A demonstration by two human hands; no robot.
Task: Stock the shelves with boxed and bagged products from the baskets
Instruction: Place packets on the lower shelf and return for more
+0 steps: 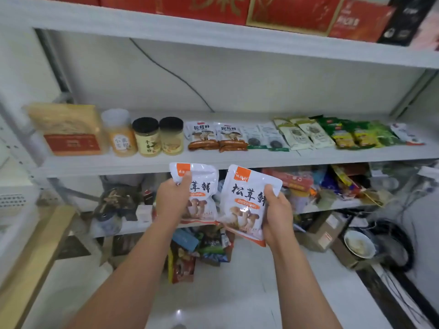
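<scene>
Both hands are busy, centre frame. Our left hand (172, 198) grips the left pouch (203, 186): thumb across the front just under the orange corner tag, fingers behind. Our right hand (276, 214) grips the right pouch (244, 203) by its right edge, thumb on the front, fingers behind.

Both pouches are white with a mushroom print, faces toward us. The left one is near upright; the right one is tilted, top leaning right. They sit side by side and the lower corners look to meet; we can't tell if they touch.

Both are in the air just below the front edge of the middle shelf (237, 160), not on it. The left pouch's top overlaps that edge in frame.

On the middle shelf, left to right:
- noodle pack (69, 128)
- white-lid jar (120, 132)
- black-lid jars (146, 136), two
- matching mushroom pouches (202, 136), two, lying back
- white sachets (263, 136)
- cream packs (301, 132)
- green-yellow packs (356, 134)
- white-red pack (406, 134), far right

A dark cable (171, 72) runs down the back wall above them.

Upper frame: red boxes (213, 8) on the top shelf, and a black box (408, 17) at upper right.

Behind the hands, the lower shelf (344, 204) is crammed with mixed packets, blurred. Below the forearms there's a pile of packets (202, 248) on the white floor; we can't make out its container. Right of it are a cardboard box (325, 231) and a bowl (360, 244). A wooden board (35, 257) is at lower left.
</scene>
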